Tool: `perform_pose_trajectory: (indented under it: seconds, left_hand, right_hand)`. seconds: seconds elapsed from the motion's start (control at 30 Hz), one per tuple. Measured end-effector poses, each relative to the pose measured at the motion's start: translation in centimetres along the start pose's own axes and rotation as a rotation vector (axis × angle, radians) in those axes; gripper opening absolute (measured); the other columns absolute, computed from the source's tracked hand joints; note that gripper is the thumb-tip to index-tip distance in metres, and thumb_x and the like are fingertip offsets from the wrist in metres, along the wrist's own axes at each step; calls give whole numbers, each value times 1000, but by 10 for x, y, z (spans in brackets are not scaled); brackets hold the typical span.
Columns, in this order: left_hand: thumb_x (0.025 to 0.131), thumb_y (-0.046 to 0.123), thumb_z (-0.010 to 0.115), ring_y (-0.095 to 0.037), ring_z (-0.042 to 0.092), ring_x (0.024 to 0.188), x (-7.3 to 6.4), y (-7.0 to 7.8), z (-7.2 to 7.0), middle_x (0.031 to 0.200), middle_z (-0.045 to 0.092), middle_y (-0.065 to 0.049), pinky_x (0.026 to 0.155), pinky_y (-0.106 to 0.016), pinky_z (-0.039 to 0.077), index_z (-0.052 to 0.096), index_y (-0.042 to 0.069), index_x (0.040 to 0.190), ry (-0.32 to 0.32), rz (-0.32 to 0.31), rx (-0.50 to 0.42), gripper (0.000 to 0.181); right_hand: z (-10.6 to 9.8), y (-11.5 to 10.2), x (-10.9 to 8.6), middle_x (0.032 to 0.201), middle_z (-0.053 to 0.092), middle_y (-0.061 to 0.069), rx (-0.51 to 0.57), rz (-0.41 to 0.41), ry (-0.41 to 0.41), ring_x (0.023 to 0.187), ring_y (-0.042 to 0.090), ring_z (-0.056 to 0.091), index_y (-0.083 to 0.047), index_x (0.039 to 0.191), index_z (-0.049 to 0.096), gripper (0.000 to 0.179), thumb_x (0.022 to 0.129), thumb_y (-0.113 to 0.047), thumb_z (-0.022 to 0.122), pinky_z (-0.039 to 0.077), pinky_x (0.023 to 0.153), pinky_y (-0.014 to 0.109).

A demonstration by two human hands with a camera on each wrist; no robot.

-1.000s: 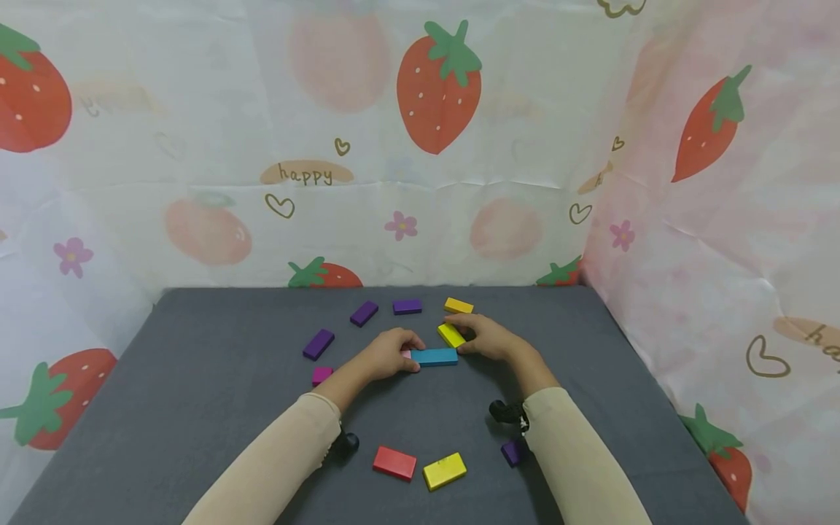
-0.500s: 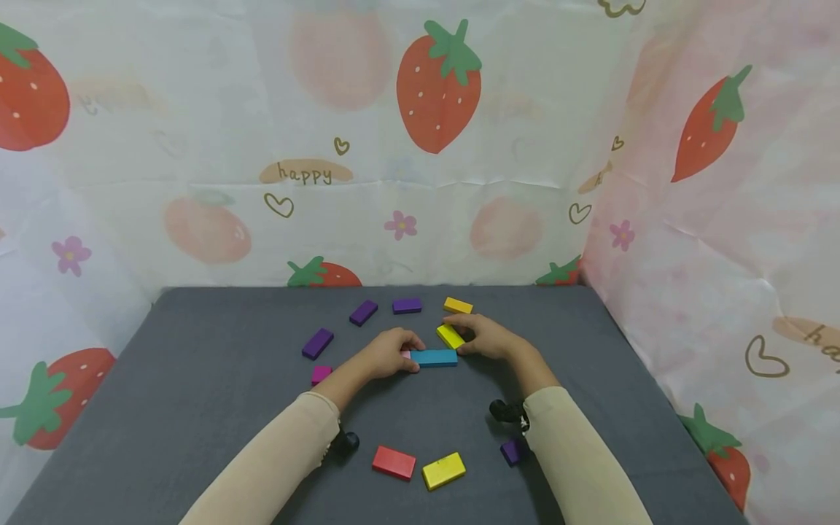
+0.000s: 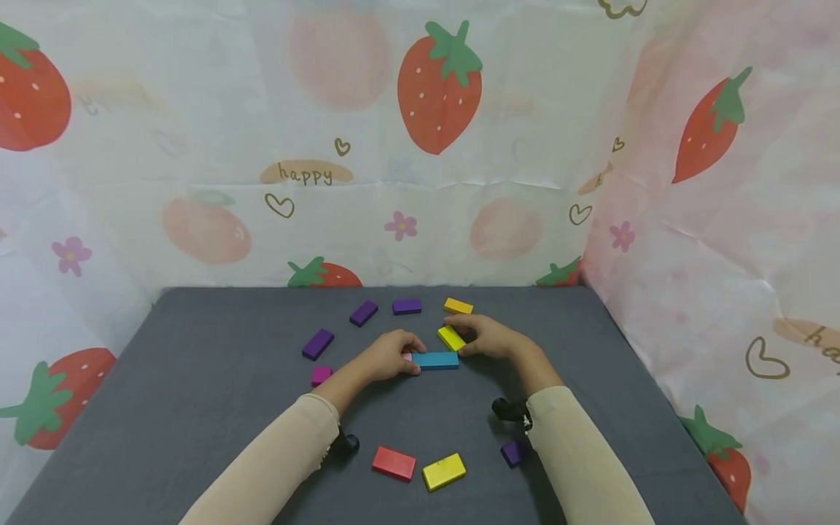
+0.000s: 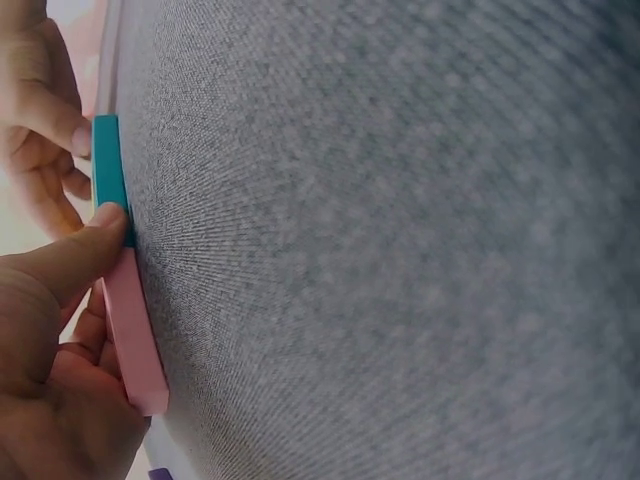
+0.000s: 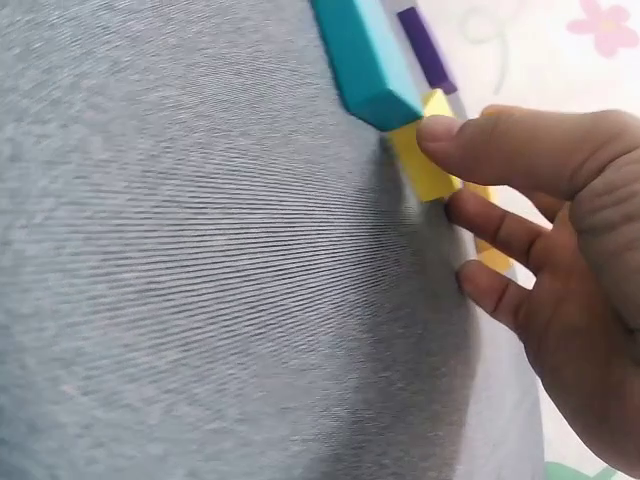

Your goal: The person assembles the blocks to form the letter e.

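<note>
The blue block (image 3: 438,361) has slid very slightly toward six o'clock on the bench (image 3: 216,408). The left hand (image 3: 391,356) pinches it near its end, mostly hiding the adjoining pink block (image 4: 136,325) from the head view. The right hand (image 3: 492,338) curves about the yellow block (image 3: 450,337) at the blue one's one o'clock; whether it grips cannot be told. At nine o'clock, the left forearm (image 3: 348,386) partly hides a magenta block (image 3: 321,375).

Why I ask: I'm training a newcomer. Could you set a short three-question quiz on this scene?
1. True or false: the pink block and the blue block lie end to end.
2. Multiple choice: in the head view, what colour is the block just right of the red block? a) purple b) yellow c) blue
3. Short answer: which hand grips the pink block?
Key: 1 true; 2 b, the yellow block; 3 the left hand.
</note>
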State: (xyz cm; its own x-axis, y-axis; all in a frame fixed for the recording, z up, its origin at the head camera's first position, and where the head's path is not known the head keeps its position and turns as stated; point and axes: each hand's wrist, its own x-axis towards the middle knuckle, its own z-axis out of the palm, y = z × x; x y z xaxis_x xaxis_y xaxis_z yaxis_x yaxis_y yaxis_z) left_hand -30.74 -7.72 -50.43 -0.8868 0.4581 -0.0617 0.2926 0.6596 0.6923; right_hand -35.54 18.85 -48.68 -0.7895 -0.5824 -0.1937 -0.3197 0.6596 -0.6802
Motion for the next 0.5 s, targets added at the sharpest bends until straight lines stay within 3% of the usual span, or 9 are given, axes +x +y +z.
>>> perform_pose_trajectory:
  seconds: [0.13, 0.37, 0.5]
  left_hand:
    - [89, 16, 82, -16, 57, 95, -1, 1, 0, 108, 65, -2, 94, -40, 49, 73, 12, 116, 3, -1, -8, 28]
    - [88, 16, 82, -16, 56, 95, -2, 3, -1, 108, 64, -2, 94, -39, 48, 73, 12, 116, 2, -12, -3, 30]
    - [88, 16, 82, -16, 56, 96, -2, 3, -1, 109, 64, -2, 95, -39, 48, 73, 12, 117, 5, -11, -1, 30]
  right_hand:
    - [-6, -2, -1, 156, 47, 12, 15, -6, 49, 136, 35, 51, -14, 155, 46, 63, 97, -11, 70, 49, 105, 51]
    - [-13, -1, 10, 147, 54, 10, -21, 53, 335, 133, 33, 52, -10, 144, 57, 44, 103, -23, 63, 48, 103, 52]
    - [-16, -4, 20, 144, 56, 13, -74, 102, 421, 133, 35, 52, -7, 141, 60, 41, 104, -24, 63, 47, 105, 53]
